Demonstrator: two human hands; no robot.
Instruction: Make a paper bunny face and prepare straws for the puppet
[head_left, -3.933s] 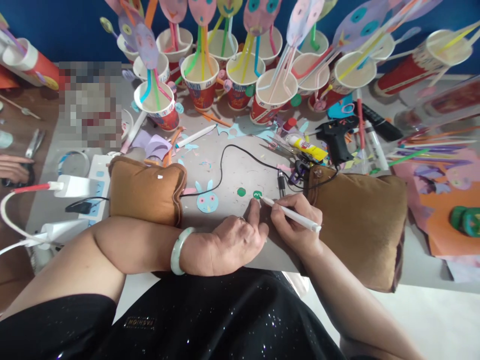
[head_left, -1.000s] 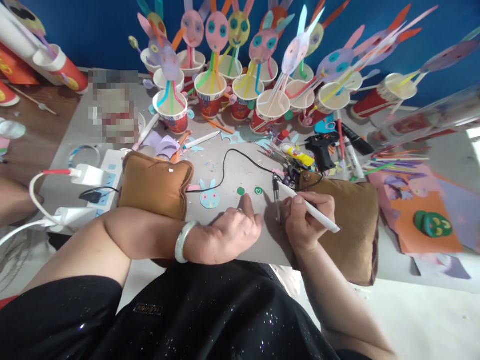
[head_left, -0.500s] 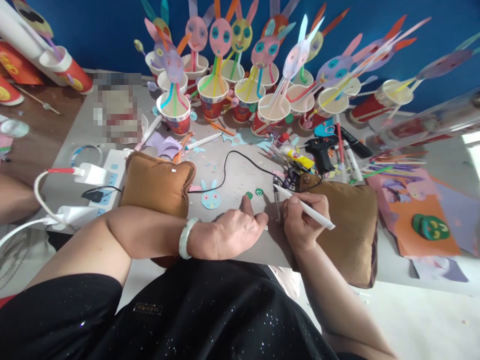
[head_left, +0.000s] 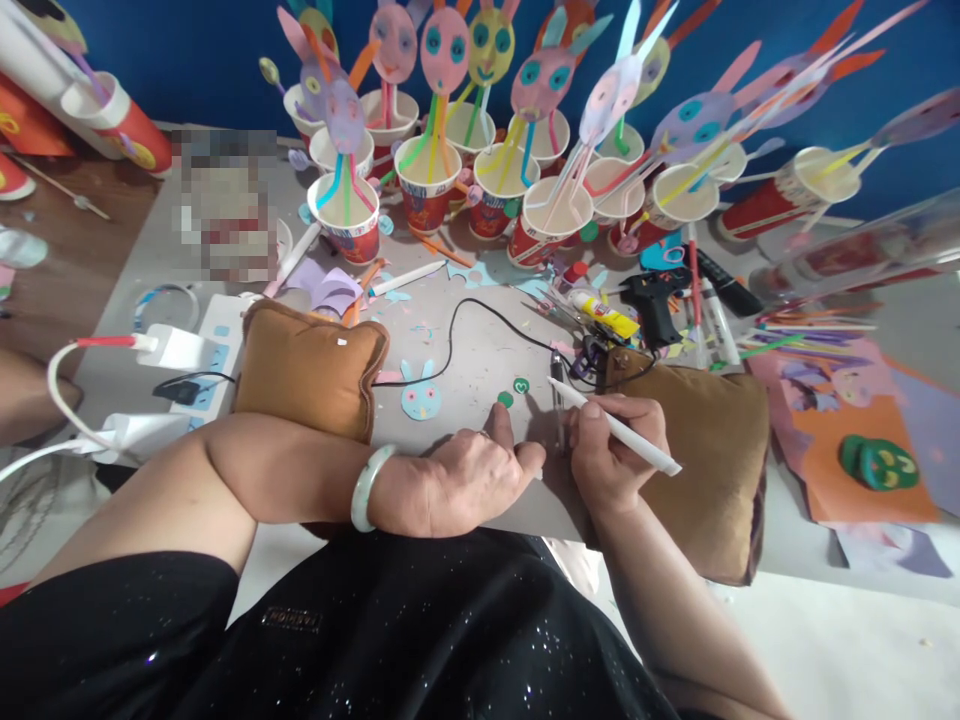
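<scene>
My left hand (head_left: 457, 480) lies on the table with its index fingertip at a small green paper disc (head_left: 505, 400). Its other fingers are partly bent, and a jade-coloured bangle (head_left: 369, 490) circles the wrist. A second green disc (head_left: 521, 385), marked with a pale heart shape, is just beyond. My right hand (head_left: 619, 450) grips a white marker pen (head_left: 637, 445), its tip pointing up and left toward the discs, apart from them. Beside that tip lies a dark, slim pen (head_left: 557, 395). To the left rests a blue paper rabbit face (head_left: 421, 397).
Brown cushions (head_left: 307, 365) flank the work area. Paper cups (head_left: 345, 220) with straw-and-paper rabbit figures line the back. A glue gun (head_left: 654, 305), a yellow tube (head_left: 611, 313) and a black cable (head_left: 480, 303) lie midway. A power strip (head_left: 217, 350) stands left; coloured paper (head_left: 832, 490) lies right.
The view has shifted slightly. My left index finger stays at the green disc, and my right hand still holds the marker with its tip near the discs. Little else differs.
</scene>
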